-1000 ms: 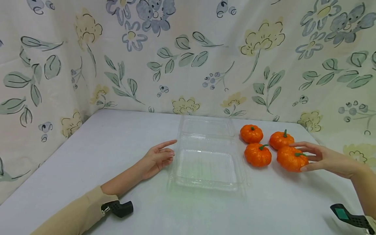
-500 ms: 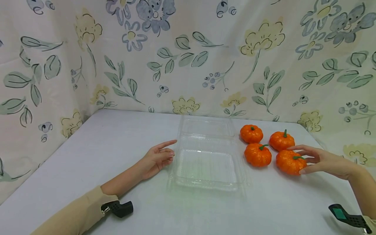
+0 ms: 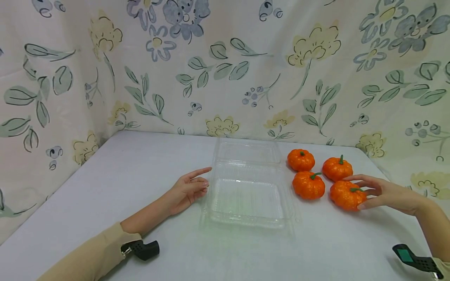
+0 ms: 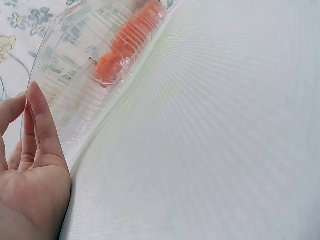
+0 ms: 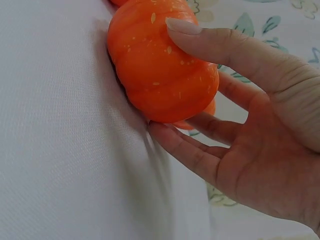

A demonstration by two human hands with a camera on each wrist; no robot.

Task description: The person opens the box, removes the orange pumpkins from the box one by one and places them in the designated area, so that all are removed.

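Observation:
My right hand grips a small orange pumpkin with a green stem. In the right wrist view the thumb lies on one side of the pumpkin and the fingers reach along the other, low by the table. My left hand is at the left edge of an open, clear plastic clamshell container. Its index finger is fairly straight and the others are slightly bent. In the left wrist view the fingertips sit right at the container's rim. No pumpkin shows inside the container.
Two pumpkins stand just right of the container, one in front and one behind. Another pumpkin is close behind the gripped one. A floral curtain hangs along the back of the white table.
The right hand has lowered slightly toward the near side with its pumpkin, settling it on the table. My left hand, the container and the other pumpkins stay put.

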